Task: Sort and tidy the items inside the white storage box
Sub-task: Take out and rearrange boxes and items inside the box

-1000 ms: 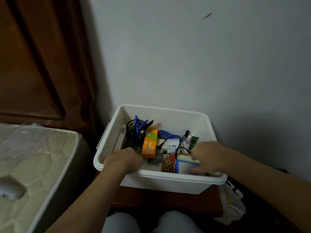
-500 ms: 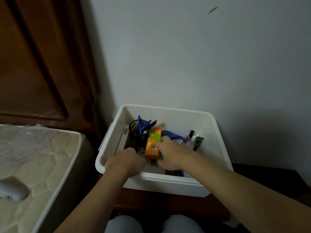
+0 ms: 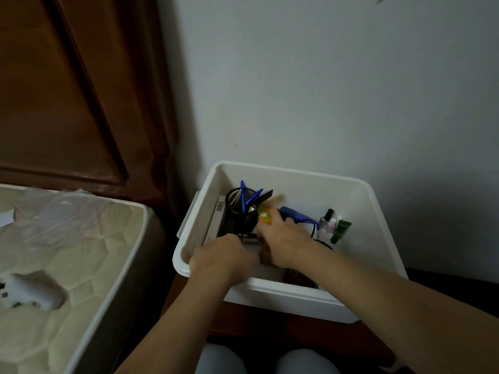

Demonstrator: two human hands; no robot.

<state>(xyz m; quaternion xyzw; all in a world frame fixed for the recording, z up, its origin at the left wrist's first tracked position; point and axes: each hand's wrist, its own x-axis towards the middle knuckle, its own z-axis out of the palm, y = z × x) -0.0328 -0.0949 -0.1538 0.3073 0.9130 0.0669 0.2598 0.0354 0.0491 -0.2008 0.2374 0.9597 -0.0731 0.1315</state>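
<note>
Right hand [image 3: 283, 245] fingers [image 3: 275, 221] curled on the blurred orange box [image 3: 264, 217], just beside the pen cup [image 3: 237, 214]; left hand [image 3: 221, 256] nearer the white storage box [image 3: 297, 290] rim, grip unclear.

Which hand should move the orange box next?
Right. The right hand is already on the orange box beside the black pen cup; the left hand is at the white storage box's near-left rim.
</note>
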